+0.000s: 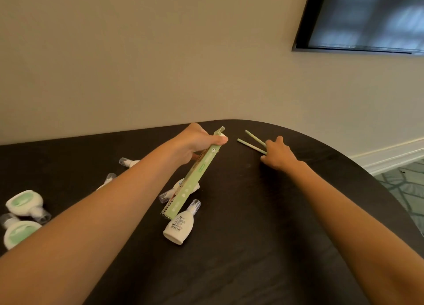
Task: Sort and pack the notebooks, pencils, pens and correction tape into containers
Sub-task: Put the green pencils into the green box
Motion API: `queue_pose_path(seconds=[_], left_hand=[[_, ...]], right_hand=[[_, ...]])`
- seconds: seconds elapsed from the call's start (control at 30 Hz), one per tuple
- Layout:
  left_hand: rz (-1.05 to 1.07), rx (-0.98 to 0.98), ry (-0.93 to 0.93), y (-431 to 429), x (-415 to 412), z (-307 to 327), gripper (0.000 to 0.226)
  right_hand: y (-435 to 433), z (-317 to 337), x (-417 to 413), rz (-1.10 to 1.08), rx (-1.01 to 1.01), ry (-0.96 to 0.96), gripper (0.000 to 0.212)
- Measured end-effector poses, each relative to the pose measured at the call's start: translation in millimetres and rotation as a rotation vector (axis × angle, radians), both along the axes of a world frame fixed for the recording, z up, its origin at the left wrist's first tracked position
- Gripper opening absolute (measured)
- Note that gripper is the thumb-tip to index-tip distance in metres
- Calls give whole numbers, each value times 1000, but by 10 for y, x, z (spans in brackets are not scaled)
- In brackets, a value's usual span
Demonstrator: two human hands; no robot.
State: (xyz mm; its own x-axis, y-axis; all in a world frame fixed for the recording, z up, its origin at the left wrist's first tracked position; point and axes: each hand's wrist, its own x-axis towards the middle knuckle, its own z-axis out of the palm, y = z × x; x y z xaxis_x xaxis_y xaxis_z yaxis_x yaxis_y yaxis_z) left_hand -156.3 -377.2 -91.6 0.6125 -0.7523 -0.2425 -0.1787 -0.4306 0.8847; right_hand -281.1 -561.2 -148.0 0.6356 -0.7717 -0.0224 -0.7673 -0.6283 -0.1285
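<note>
The table (pixel 252 247) is dark brown, nearly black. The long carton (pixel 195 178) at the centre is pale green with small white motifs and an orange-brown printed patch. The pencils (pixel 252 141) at 1 o'clock are pale green. The correction tapes (pixel 24 201) at 8 o'clock are white with mint-green faces and clear caps; another tape (pixel 180 224) at 6 o'clock shows plain white with a barcode label. The wall (pixel 137 63) is beige, and the carpet (pixel 403 185) at 3 o'clock is green-patterned.

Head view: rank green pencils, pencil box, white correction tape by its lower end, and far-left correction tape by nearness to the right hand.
1. Green pencils, at the right hand's fingers.
2. Pencil box, centre, in left hand.
3. White correction tape, at box's lower end.
4. Far-left correction tape, table's left.
</note>
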Motion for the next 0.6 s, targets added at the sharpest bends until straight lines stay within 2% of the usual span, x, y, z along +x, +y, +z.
queue_pose_path(seconds=[0.2, 0.27, 0.4, 0.53, 0.6], left_hand=[[-61, -20, 99, 231, -94, 24, 26], [-81, -37, 114, 350, -114, 71, 25], [-103, -87, 118, 666, -121, 178, 18], [-93, -136, 80, 1077, -136, 258, 21], [-141, -162, 63, 1319, -118, 294, 28]], right_hand=[[231, 127, 11, 66, 186, 132, 31], [382, 141, 19, 79, 322, 96, 22], [779, 245, 41, 53, 743, -205, 11], [1282, 473, 46, 95, 1149, -574, 32], [1533, 556, 75, 129, 1243, -696, 34]])
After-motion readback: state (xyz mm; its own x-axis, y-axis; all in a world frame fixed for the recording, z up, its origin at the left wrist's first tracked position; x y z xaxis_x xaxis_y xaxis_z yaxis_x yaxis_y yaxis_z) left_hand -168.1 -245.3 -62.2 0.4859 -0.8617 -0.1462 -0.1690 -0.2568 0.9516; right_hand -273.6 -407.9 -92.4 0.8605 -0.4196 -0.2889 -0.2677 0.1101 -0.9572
